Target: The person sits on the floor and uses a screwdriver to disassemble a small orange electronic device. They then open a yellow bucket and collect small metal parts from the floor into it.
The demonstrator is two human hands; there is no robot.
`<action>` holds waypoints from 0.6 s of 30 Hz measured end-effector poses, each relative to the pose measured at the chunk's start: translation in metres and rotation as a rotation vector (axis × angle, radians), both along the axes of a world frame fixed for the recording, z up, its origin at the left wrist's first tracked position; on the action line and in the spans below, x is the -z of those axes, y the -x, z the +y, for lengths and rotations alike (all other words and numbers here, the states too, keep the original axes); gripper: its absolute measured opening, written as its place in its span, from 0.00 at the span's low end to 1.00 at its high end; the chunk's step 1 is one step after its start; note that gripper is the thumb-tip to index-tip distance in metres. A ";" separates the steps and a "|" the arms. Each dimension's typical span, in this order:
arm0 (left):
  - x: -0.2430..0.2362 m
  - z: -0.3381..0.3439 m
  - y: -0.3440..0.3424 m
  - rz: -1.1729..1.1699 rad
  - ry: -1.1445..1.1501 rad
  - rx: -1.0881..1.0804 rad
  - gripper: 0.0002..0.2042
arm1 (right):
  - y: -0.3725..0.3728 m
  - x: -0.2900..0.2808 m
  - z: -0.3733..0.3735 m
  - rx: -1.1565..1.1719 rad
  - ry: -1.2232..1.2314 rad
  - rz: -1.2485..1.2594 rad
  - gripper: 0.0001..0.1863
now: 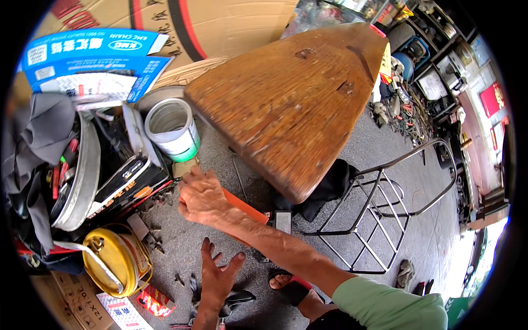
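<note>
My right hand [201, 195] reaches across to the middle with fingers curled round the upper end of a long orange object [245, 209]. A metal piece [283, 221] sits by that object's lower end. My left hand [220, 272] is below, fingers spread, holding nothing. Just above my right hand stand a paint can [181, 143] and the near edge of a worn wooden board [286, 110] with a tapered far end. The orange object's lower part is partly hidden behind my forearm.
At left are a cluttered box [126, 187], a yellow bucket [107, 264] and dark cloth [38, 129]. A metal tube frame [379, 228] stands at right. Large cardboard [236, 27] lies behind the board. Cluttered shelves [440, 60] line the back right. My foot [280, 280] shows below.
</note>
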State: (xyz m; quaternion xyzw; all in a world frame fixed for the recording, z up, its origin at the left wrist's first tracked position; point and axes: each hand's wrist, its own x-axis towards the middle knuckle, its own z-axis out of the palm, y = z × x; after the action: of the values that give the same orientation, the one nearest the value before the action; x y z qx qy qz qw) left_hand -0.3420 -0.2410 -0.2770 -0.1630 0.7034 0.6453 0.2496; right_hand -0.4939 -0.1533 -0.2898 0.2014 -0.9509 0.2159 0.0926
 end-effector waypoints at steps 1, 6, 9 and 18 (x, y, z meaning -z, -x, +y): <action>0.003 0.003 0.005 -0.049 -0.068 -0.042 0.53 | -0.002 -0.004 -0.001 0.002 -0.007 -0.036 0.14; 0.038 0.011 0.021 0.183 -0.298 -0.008 0.47 | -0.008 -0.010 -0.011 -0.024 -0.016 -0.088 0.13; 0.023 0.021 0.021 -0.015 -0.357 -0.057 0.51 | -0.004 -0.010 -0.001 0.019 -0.077 -0.092 0.14; 0.025 0.058 0.027 -0.030 -0.622 -0.226 0.45 | 0.005 -0.018 0.058 0.324 -0.132 -0.104 0.19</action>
State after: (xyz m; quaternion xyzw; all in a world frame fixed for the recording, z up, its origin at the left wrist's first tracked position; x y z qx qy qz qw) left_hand -0.3691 -0.1832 -0.3016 -0.1653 0.4462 0.8504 0.2243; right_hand -0.4990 -0.0958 -0.2715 0.0400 -0.9865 0.1454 0.0633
